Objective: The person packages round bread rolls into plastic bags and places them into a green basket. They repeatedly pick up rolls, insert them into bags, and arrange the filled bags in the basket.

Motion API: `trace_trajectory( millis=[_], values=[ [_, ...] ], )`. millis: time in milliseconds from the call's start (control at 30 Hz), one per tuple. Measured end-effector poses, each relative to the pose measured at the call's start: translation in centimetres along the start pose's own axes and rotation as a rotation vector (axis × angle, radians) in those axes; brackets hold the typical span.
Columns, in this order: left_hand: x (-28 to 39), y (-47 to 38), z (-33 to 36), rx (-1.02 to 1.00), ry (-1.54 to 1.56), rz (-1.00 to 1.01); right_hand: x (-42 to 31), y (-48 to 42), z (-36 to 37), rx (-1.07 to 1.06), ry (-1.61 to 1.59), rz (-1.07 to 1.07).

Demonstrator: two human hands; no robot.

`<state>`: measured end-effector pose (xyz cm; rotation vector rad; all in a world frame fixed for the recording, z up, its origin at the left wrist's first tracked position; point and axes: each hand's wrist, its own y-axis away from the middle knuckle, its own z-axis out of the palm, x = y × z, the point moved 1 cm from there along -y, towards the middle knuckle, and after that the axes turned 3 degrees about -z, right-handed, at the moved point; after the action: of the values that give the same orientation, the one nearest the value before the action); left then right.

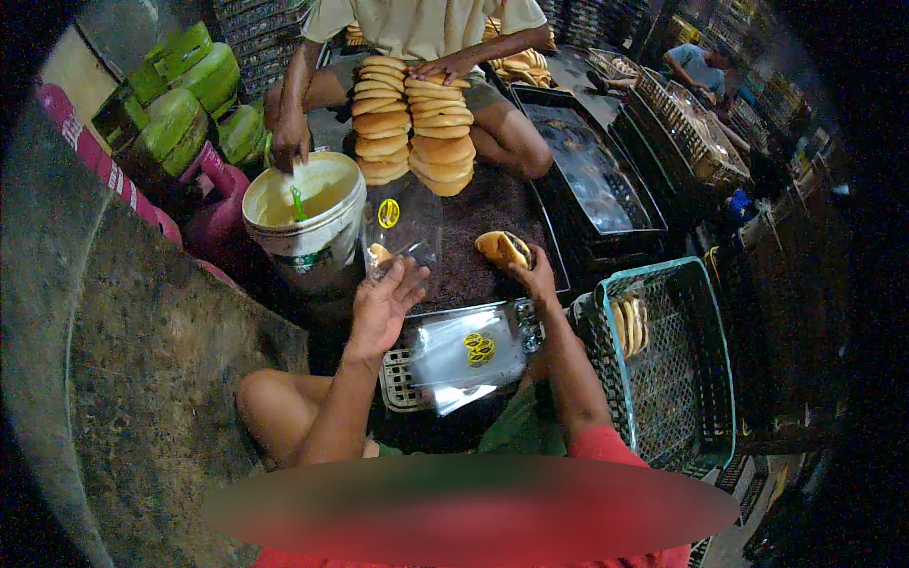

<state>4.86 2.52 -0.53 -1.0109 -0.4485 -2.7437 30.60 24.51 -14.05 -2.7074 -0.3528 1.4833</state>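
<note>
My right hand (537, 275) holds a split bun (501, 249) on its side, and a dark filling shows at its open edge. Across from it, my left hand (385, 307) is at the lower end of a clear plastic bag (408, 220) with a yellow printed mark. The thumb seems to pinch the bag while the other fingers spread. A small piece of bread (380, 253) shows through the plastic by the thumb. Below both hands, a pile of flat clear bags (454, 355) with yellow marks lies over a light plastic basket (399, 389).
Opposite, a person (426, 28) rests one hand on two rows of stacked buns (442, 160); the other reaches over a white bucket (305, 241) with a green handle inside. At right are a teal-rimmed crate (726, 369) holding buns and black trays (589, 170). Green gas cylinders (170, 131) stand left.
</note>
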Motion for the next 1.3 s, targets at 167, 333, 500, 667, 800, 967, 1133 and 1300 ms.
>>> trace_trajectory(
  millis=[167, 333, 500, 667, 800, 967, 1133, 1300],
  values=[
    [-2.2, -0.7, -1.5, 0.153, 0.044, -0.072, -3.5, -0.2, 0.0, -0.03, 0.189, -0.025],
    [-3.7, -2.1, -4.5, 0.531, 0.123, 0.134, -9.6, 5.0, -0.5, -0.157, -0.56, -0.025],
    [-6.5, -2.6, -4.5, 0.515, 0.18, -0.037, -13.6, 12.3, 1.6, -0.389, -0.858, 0.202],
    [-6.2, -1.7, -2.2, 0.43, 0.014, 0.033, -15.1, 14.1, 3.7, -0.176, -0.843, 0.36],
    [-6.2, -0.8, -0.7, 0.296, -0.265, 0.042, -16.3, 14.3, 4.0, -0.194, -0.945, 0.334],
    [-5.4, -1.5, -1.0, 0.124, -0.601, -0.096, -16.8, 14.5, 2.0, -0.418, -0.878, 0.327],
    [-4.5, -2.5, -1.4, 0.438, 0.118, 0.233, -15.6, 16.0, 2.2, -0.343, -1.073, 0.396],
    [-8.2, -0.9, 0.7, 0.373, 0.094, 0.265, -15.3, 16.3, 3.9, -0.116, -0.78, 0.278]
  ],
)
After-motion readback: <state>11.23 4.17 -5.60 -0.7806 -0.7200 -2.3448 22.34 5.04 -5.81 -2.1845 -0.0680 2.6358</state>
